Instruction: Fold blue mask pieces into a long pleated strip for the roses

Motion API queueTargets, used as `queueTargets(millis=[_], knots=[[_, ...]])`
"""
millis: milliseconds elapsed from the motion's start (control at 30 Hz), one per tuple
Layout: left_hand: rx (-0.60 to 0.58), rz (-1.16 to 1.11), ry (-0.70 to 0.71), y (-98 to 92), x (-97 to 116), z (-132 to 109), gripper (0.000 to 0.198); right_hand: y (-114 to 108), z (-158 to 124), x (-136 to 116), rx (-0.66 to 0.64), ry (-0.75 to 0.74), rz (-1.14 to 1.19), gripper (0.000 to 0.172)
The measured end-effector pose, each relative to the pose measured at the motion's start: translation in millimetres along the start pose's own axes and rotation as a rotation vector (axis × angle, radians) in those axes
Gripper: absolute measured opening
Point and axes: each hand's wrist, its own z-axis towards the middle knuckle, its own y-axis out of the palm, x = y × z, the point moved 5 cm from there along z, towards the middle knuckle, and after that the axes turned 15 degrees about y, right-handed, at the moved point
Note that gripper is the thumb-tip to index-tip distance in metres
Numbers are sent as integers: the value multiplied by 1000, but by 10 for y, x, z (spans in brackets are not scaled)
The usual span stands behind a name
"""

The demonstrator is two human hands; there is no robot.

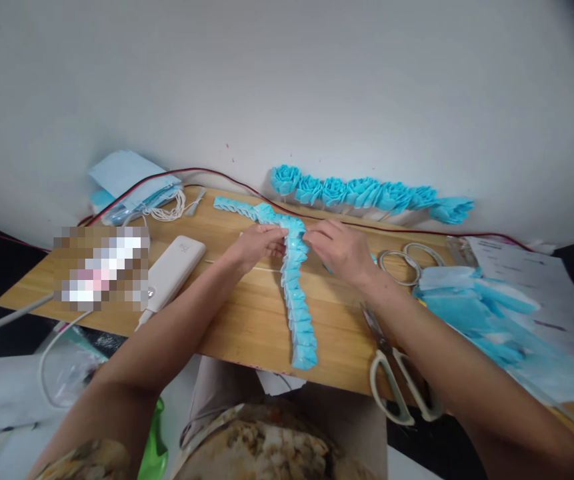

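A long pleated blue strip [297, 300], folded from mask-like fabric, lies on the wooden table [247, 333]. It runs from the back left, bends near the middle, and comes down toward the front edge. At the bend my left hand [261, 243] pinches the strip from its left side. Opposite, my right hand [339, 248] has its fingers closed at the strip's right edge; whether something small is between them is hidden. A small blue scrap shows partly beside my right hand.
Blue fabric roses [361, 192] line the wall. Scissors [391, 373] overhang the front edge. Blue fabric pieces [487, 313] and paper [541, 280] lie right, near two rings [399, 267]. Left are a white power bank [177, 270], stacked masks [131, 177] and a red-black cable [207, 170].
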Motion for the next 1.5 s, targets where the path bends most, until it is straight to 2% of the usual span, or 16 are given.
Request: queueTargets(millis=[67, 167, 233, 300, 400, 500, 567, 633, 767, 867, 1000, 1100, 1200, 1333, 1500], knots=[[12, 15, 21, -10, 13, 8, 24, -16, 19, 52, -26, 99, 165, 28], [39, 49, 63, -40, 27, 28, 26, -129, 0, 167, -48, 406, 398, 21], [55, 65, 70, -65, 21, 36, 27, -300, -102, 225, -45, 580, 477, 19], [73, 72, 73, -91, 13, 41, 27, -546, -285, 251, -18, 661, 487, 20], [95, 62, 91, -114, 13, 51, 26, -927, -734, 239, 25, 721, 354, 20], [107, 56, 80, -110, 14, 53, 25, -1132, -1314, 95, -44, 726, 66, 22], [105, 60, 59, -97, 13, 49, 23, -1136, -1693, -46, -168, 724, -148, 23], [101, 62, 47, -86, 15, 47, 23, -1086, -1992, -196, -284, 695, -267, 23], [99, 66, 51, -85, 19, 54, 25, -984, -2251, -380, -361, 693, -378, 33], [94, 71, 34, -90, -3, 60, 25, -887, -2224, -391, -346, 742, -421, 41], [90, 55, 26, -87, -37, 53, 29, -664, -2042, -344, -317, 712, -361, 41], [79, 41, 20, -72, -46, 45, 32, -545, -1825, -253, -280, 710, -339, 37], [73, 24, 8, -52, -37, 38, 33, -542, -1483, -177, -185, 683, -249, 36], [20, 26, 25, -12, -5, 18, 36, -479, -912, -73, -56, 682, 176, 35], [-70, 115, 85, 18, 17, -5, 41, 5, -419, 117, -77, 814, 763, 31]])
